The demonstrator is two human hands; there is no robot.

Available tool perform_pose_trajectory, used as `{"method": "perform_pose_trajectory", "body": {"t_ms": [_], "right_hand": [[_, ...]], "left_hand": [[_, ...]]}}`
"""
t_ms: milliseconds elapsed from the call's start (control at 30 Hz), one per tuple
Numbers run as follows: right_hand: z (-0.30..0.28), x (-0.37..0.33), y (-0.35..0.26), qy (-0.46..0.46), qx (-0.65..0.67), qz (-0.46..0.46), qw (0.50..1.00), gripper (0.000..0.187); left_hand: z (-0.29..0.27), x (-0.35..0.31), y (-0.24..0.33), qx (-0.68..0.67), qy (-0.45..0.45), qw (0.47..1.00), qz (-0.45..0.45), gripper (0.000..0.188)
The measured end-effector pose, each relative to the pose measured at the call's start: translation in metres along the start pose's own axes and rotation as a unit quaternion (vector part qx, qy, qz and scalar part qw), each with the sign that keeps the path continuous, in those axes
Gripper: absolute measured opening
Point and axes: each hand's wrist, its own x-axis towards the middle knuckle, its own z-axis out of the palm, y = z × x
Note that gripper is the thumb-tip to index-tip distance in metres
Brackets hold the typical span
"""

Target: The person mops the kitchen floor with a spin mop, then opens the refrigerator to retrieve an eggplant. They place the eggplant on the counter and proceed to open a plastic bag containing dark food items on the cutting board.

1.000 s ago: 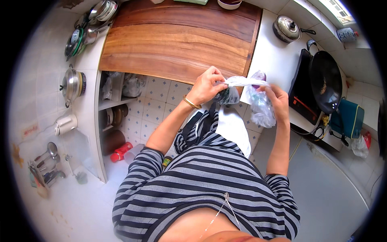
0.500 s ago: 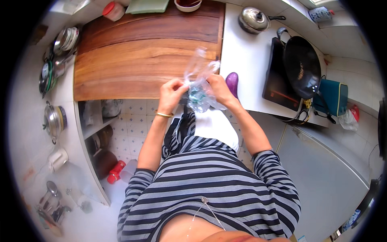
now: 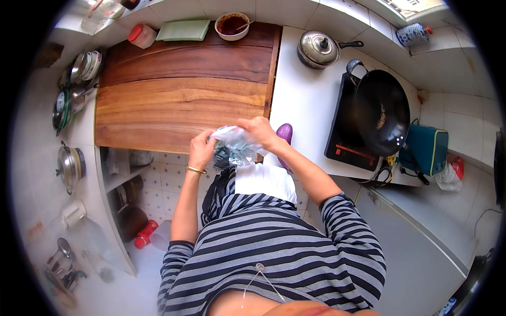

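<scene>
A clear plastic bag (image 3: 243, 148) with something dark green inside hangs between my hands, just off the front edge of the wooden board. My left hand (image 3: 201, 149) pinches the bag's left side near its mouth; a gold bangle circles that wrist. On the other side my right hand (image 3: 258, 131) is closed on the bag's upper right edge. The bag's mouth looks spread between the two hands. Just right of my right hand lies a purple eggplant (image 3: 284, 132) on the white counter, partly hidden by my forearm. What the green contents are I cannot make out.
The wooden board (image 3: 179, 105) fills the left worktop. At its back stand a red-lidded jar (image 3: 141, 36), a pale green tray (image 3: 183, 30) and a bowl of red sauce (image 3: 232, 27). To the right are a lidded pan (image 3: 318, 50) and a black wok (image 3: 382, 105) on an induction cooker (image 3: 348, 147).
The bag's tall, loose top has been lowered and drawn wider between my hands. Both hands have shifted slightly left in the picture. The view has tilted, showing more of the back counter.
</scene>
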Motion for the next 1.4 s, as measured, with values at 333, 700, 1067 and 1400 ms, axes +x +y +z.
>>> {"method": "perform_pose_trajectory", "body": {"t_ms": [333, 700, 1067, 1400], "right_hand": [[0.0, -0.009, 0.006, 0.132, 0.011, 0.038, 0.99, 0.014], [0.034, 0.001, -0.006, 0.023, -0.111, -0.033, 0.993, 0.007], [0.017, -0.006, -0.022, 0.137, 0.112, -0.017, 0.984, 0.01], [-0.014, -0.033, 0.036, 0.208, 0.204, 0.201, 0.935, 0.007]], "left_hand": [[0.001, 0.013, -0.018, -0.37, 0.009, 0.926, -0.073, 0.014], [0.015, 0.018, -0.022, -0.109, 0.018, 0.994, -0.008, 0.009], [0.023, 0.034, -0.017, -0.005, 0.001, 0.996, 0.089, 0.022], [-0.014, 0.072, -0.048, -0.095, -0.084, 0.984, -0.128, 0.039]]}}
